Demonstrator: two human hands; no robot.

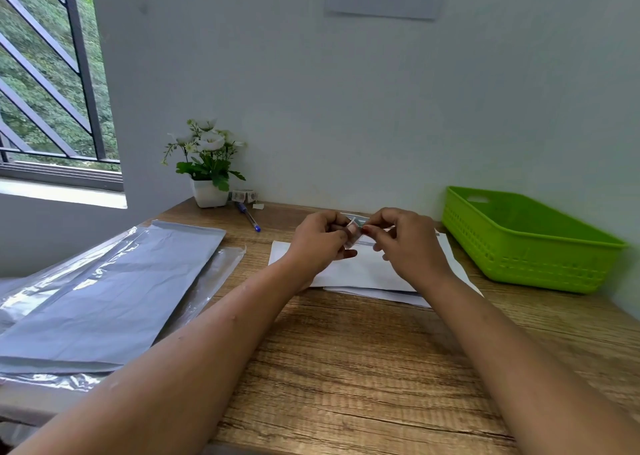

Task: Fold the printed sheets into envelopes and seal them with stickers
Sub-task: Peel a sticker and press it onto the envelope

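Your left hand (320, 238) and right hand (403, 238) are raised together above the far middle of the desk (346, 368), fingertips facing. Between them you pinch a small sticker strip (353, 234); both hands are closed on it, the left on its near side, the right on its far upper edge. The strip is blurred, so whether a sticker has lifted from its backing cannot be told.

Directly below your hands lie the folded white sheets (360, 269), stacked flat, with a lower sheet showing past the near edge of the upper one. The right edge of the stack runs close to the green basket (526, 243), which sits at the far right corner of the desk against the wall (its interior shows nothing from this angle).

To the left, grey mailer bags (114, 288) in clear film overhang the left edge of the desk; their right edge lies near the white stack but apart from it. Behind, along the wall, stand a potted flower (207, 167), a tape roll (244, 195) and a blue pen (248, 216).

The near half of the desk, between your forearms and toward its front edge, is bare wood and gives open room.
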